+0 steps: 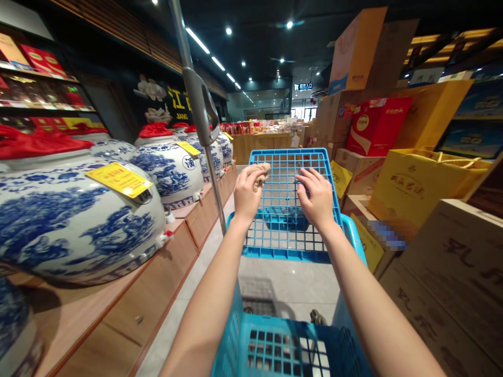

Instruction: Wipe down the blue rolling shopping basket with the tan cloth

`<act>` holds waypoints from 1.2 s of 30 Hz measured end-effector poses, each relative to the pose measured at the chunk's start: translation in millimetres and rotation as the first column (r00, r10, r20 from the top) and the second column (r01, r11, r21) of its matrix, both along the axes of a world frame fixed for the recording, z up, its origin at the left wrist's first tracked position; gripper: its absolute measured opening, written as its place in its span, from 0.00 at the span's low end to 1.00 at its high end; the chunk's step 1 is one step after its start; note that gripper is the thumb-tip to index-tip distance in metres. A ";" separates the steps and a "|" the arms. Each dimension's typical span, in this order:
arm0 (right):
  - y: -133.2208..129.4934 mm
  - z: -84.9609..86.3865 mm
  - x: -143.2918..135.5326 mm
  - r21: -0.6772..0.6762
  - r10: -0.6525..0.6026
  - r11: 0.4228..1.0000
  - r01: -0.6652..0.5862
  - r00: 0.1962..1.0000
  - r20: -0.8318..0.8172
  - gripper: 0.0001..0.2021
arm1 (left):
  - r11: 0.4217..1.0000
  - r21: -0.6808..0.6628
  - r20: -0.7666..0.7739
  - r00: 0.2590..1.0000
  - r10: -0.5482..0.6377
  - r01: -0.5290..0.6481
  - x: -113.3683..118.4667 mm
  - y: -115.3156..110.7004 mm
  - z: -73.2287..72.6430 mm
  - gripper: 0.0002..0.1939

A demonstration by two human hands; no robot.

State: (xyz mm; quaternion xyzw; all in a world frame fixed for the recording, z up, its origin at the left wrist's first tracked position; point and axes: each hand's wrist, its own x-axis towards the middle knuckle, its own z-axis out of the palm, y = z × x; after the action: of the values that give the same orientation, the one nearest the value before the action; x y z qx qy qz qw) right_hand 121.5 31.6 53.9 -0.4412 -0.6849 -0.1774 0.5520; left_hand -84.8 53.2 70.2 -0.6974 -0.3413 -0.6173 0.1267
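My left hand point(247, 192) is closed around a crumpled beige cloth point(261, 177), over the left side of a blue plastic grid basket point(288, 152). My right hand point(315, 193) is over the basket's right side, its fingers stretched out and holding nothing; whether they touch the grid I cannot tell. The basket is the upper part of a blue shopping cart point(353, 235). Below it, closer to me, is the cart's lower blue basket point(281, 324). Left of my left hand, a metal pole with a grey handle point(199, 104) stands nearly upright, its lower end hidden.
Large blue-and-white porcelain jars point(113, 225) with red cloth tops line a wooden platform point(157, 283) on the left. Stacked cartons point(444, 283), a yellow gift bag point(420, 188) and a red box point(375, 125) crowd the right side. Ahead is a goods-laden counter point(263, 141).
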 end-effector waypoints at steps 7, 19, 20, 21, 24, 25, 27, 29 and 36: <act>0.8 -0.9 0.7 -0.028 0.008 1.000 -0.008 1.000 0.000 0.19 | 0.986 -0.047 -0.234 0.958 -0.168 0.162 37.9 -14.6 -6.3 0.17; 0.7 -0.8 -0.3 -0.029 0.004 1.000 -0.004 1.000 -0.005 0.18 | 0.992 -0.084 -0.141 0.986 0.084 -0.096 -1.7 -10.7 -4.8 0.17; 1.0 -1.1 -0.4 -0.028 0.001 1.000 -0.001 1.000 -0.002 0.18 | 0.993 -0.091 -0.208 0.977 0.053 -0.073 5.1 -13.5 -6.9 0.17; 1.2 -1.5 -0.2 -0.026 -0.001 1.000 0.001 1.000 0.001 0.18 | 0.994 -0.093 -0.271 0.962 0.027 -0.055 11.9 -16.3 -8.7 0.17; 1.5 -2.0 0.9 -0.026 -0.003 1.000 0.003 1.000 0.009 0.18 | 0.995 -0.083 -0.372 0.928 0.017 -0.052 20.9 -21.6 -10.0 0.18; 1.4 -2.0 1.3 -0.027 -0.003 1.000 0.004 1.000 0.010 0.18 | 0.993 -0.078 -0.354 0.934 0.051 -0.084 18.5 -21.8 -9.2 0.19; 1.2 -1.9 1.7 -0.027 -0.004 1.000 0.005 1.000 0.010 0.18 | 0.981 -0.081 -0.253 0.955 0.153 -0.179 8.2 -20.4 -6.9 0.22; 1.1 -1.8 1.4 -0.021 -0.007 1.000 0.007 1.000 0.011 0.18 | 0.963 -0.099 -0.148 0.961 0.234 -0.250 -2.5 -17.9 -5.4 0.23; 1.6 -1.8 -0.1 -0.027 -0.014 1.000 0.015 1.000 0.019 0.17 | 0.984 -0.082 -0.290 0.949 0.128 -0.158 10.5 -17.4 -9.4 0.22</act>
State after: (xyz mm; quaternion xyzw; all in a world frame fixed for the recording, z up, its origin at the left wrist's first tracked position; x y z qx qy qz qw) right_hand 121.4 33.2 52.1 -0.4518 -0.6893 -0.1764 0.5382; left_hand -74.3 35.7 60.8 -0.7576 -0.4009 -0.4818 0.1823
